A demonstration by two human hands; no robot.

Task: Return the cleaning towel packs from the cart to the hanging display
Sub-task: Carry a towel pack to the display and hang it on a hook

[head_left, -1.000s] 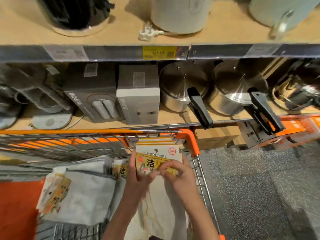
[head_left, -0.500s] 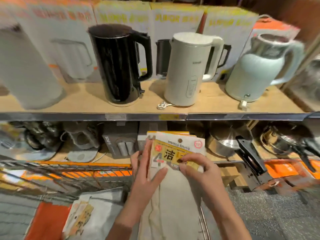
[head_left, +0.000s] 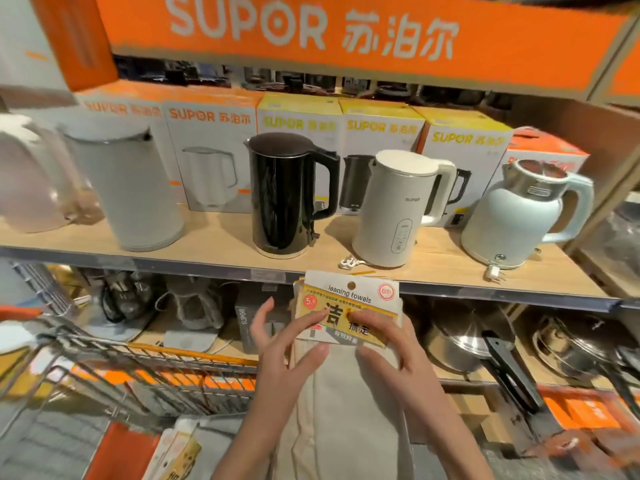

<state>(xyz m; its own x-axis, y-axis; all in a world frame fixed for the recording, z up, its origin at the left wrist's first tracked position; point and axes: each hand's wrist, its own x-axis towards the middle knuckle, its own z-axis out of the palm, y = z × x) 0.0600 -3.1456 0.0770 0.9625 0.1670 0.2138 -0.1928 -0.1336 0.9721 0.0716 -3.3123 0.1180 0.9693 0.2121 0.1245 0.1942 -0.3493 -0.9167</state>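
Observation:
I hold a stack of cleaning towel packs (head_left: 349,296) upright in front of the shelf, white and yellow header cards on top, beige cloth hanging down between my arms. My left hand (head_left: 280,344) pinches the left edge of the header, its other fingers spread. My right hand (head_left: 384,344) grips the right side of the header with curled fingers. More packs (head_left: 178,455) lie in the wire cart (head_left: 145,368) at lower left. No hanging display is in view.
A wooden shelf (head_left: 221,237) at chest height carries several kettles, among them a black one (head_left: 287,195) and a white one (head_left: 398,209), with boxes behind. Pots (head_left: 460,341) sit on the lower shelf. An orange brand sign (head_left: 311,26) runs overhead.
Both hands have lifted the towel packs up out of the cart to shelf-edge height, and my view has tilted up from the cart to the kettle shelf.

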